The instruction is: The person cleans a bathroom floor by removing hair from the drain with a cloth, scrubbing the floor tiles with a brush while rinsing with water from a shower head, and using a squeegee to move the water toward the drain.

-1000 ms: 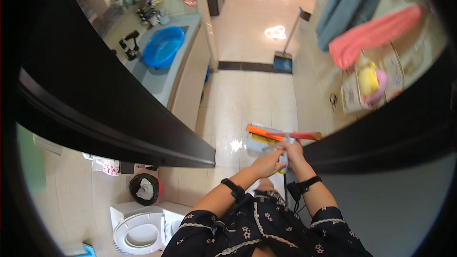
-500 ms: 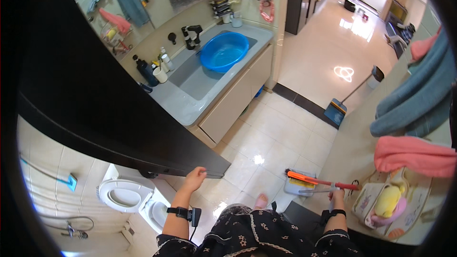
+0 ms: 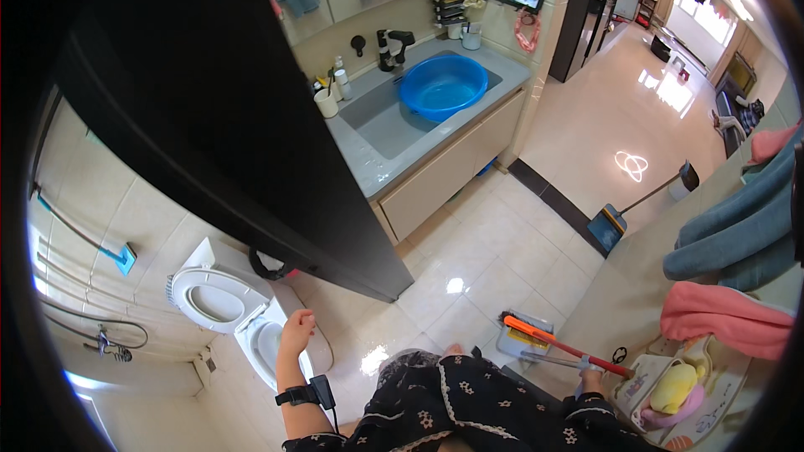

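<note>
My right hand (image 3: 591,378), low on the right, is closed round the handles of a broom and a dustpan. The broom (image 3: 529,330) has an orange head, dark bristles and a red handle slanting toward the right wall. Just under its head lies the dustpan (image 3: 512,343), pale grey with a yellow strip and a metallic handle. My left hand (image 3: 296,333) hangs in the air near the toilet, fingers loosely curled in, with nothing seen in them. A dark door (image 3: 352,259) stands just beyond it. A black strap with a small device circles my left wrist.
The white toilet (image 3: 268,335) stands at lower left with its lid raised. A blue basin (image 3: 444,88) of water sits in the grey sink (image 3: 377,130). Another dustpan (image 3: 609,228) stands by the dark threshold (image 3: 553,197). Towels (image 3: 724,318) and a caddy (image 3: 645,381) hang on the right.
The view has turned left, so the sink and door sit further right. The door now hides the dark bottles on the counter. My right hand keeps its grip on the broom and dustpan.
</note>
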Available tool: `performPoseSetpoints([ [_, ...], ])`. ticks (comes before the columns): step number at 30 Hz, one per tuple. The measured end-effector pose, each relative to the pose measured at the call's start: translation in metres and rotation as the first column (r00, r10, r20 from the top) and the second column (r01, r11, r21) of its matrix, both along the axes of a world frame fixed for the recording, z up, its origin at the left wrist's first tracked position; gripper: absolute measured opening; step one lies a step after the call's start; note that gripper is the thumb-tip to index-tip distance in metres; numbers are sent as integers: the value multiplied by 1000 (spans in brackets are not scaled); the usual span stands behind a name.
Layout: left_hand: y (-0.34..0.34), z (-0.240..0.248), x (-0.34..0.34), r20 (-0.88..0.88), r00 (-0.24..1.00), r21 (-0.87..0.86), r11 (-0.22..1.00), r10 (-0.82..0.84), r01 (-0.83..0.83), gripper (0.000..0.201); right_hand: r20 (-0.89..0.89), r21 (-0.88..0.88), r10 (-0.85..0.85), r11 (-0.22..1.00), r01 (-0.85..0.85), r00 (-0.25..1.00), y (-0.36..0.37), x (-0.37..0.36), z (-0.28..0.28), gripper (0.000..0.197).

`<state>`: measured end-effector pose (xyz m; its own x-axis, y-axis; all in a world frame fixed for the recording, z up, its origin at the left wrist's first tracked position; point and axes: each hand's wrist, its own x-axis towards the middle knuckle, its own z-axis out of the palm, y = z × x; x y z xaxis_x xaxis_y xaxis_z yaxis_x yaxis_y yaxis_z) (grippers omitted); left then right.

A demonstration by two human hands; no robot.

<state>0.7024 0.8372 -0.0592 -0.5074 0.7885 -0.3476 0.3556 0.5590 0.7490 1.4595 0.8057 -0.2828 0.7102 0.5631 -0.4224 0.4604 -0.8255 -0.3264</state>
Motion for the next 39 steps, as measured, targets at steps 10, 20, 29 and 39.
performPoseSetpoints([
  [10, -237, -34, -67, 32, 898, -22, 898, 439, -439, 27, -176, -440, 382, 794, -420, 907, 56, -125, 140, 30],
  [20, -545, -26, -51, -49, 140, -36, 138, 989, -990, 26, -526, -373, 754, 211, -903, 394, 134, -490, 182, 40],
  [29, -644, -26, 74, -124, -371, -109, -384, 920, -917, 25, -587, -286, 797, -368, -885, -142, 76, -698, 164, 37],
  [39, -632, 13, 188, -152, -666, -203, -682, 730, -702, 27, -552, -282, 722, -633, -721, -417, 40, -819, 130, 29],
])
